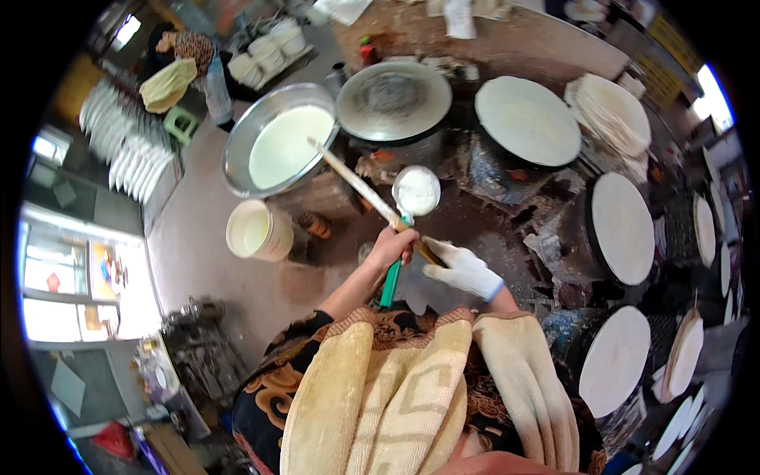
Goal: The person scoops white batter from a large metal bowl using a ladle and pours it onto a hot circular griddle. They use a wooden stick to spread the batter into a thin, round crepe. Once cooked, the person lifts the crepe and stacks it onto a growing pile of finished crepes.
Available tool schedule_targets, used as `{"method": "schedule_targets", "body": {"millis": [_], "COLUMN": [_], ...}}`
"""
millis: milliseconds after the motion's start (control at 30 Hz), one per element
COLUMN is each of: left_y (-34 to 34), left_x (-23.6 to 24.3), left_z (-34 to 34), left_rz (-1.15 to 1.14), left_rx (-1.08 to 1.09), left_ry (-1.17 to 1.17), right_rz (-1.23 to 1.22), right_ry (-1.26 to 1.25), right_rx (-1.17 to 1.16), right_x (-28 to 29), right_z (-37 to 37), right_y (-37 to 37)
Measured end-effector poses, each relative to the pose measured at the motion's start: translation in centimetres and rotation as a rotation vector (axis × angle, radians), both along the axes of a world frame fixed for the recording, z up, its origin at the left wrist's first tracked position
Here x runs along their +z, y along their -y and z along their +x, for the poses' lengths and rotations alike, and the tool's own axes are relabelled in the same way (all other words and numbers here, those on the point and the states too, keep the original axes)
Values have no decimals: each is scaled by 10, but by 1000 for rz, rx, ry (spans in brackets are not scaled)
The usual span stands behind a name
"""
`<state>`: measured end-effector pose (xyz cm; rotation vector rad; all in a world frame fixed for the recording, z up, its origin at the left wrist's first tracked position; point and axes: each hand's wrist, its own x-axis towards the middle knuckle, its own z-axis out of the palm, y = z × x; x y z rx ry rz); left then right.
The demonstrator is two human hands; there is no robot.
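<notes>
Left hand (393,247) clasps a wooden stick (356,182) and a green-handled ladle (391,285), while gloved right hand (465,272) is at the stick's end, its grip unclear.

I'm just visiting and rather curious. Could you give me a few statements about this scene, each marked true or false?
1. The left hand holds a green-handled ladle. True.
2. The right hand is bare. False: the right hand wears a white glove.
3. The metal basin is empty. False: the metal basin holds a pale liquid.
4. A white bucket stands to the left of the ladle. True.
5. The wooden stick lies on the floor. False: the left hand grips the wooden stick.
</notes>
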<state>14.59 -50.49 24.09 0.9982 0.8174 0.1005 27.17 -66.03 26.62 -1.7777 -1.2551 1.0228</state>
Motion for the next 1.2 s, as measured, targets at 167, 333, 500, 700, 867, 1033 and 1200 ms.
{"method": "schedule_targets", "body": {"millis": [167, 333, 500, 700, 867, 1033, 1200], "left_y": [-85, -239, -425, -548, -549, -541, -558], "left_x": [8, -58, -157, -244, -259, -247, -119], "left_z": [-8, -52, -93, -178, -159, -126, -93], "left_rz": [-417, -489, -366, 475, -97, -449, -242], "left_rx": [188, 233, 639, 272, 408, 511, 546], "left_ry": [396, 531, -46, -830, -480, -186, 148], "right_rz": [310, -46, -313, -505, -509, -691, -374], "right_ry": [221, -69, 505, 356, 220, -338, -458], "right_rx": [-168, -302, 47, 301, 343, 27, -110], "right_x": [-39, -30, -49, -96, -145, -116, -78], "right_z": [-26, -22, -22, -35, -30, -58, -59], "right_y": [-134, -254, -410, -514, -515, -497, -484]}}
